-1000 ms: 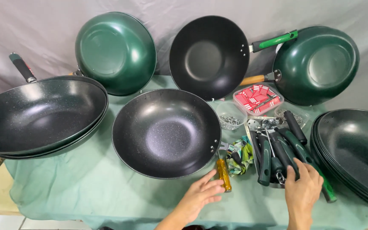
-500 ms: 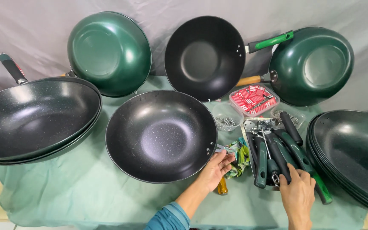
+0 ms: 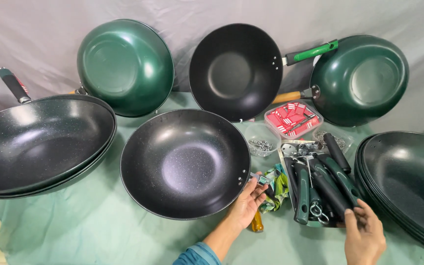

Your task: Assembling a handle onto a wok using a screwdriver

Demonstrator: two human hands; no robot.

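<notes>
My left hand [image 3: 246, 202] rests at the right rim of a black speckled wok [image 3: 185, 163] in the middle of the table, fingers pinching a small metal bracket at the rim. An amber-handled tool [image 3: 256, 224] lies under that hand, next to a crumpled green cloth [image 3: 279, 184]. My right hand [image 3: 364, 235] touches the near end of a pile of dark green and black pan handles [image 3: 320, 184] in a tray, its fingers curled on one handle.
Stacked black woks sit at the left [image 3: 40, 142] and at the right [image 3: 408, 181]. Three woks lean on the grey backdrop: green [image 3: 123, 66], black [image 3: 235, 71], green [image 3: 361, 78]. A tub of screws [image 3: 262, 139] and a red-filled box [image 3: 293, 118] stand behind the handles.
My left hand moved up from the amber-handled tool to the wok's rim. My right hand stayed at the handle pile. The view shifted slightly.
</notes>
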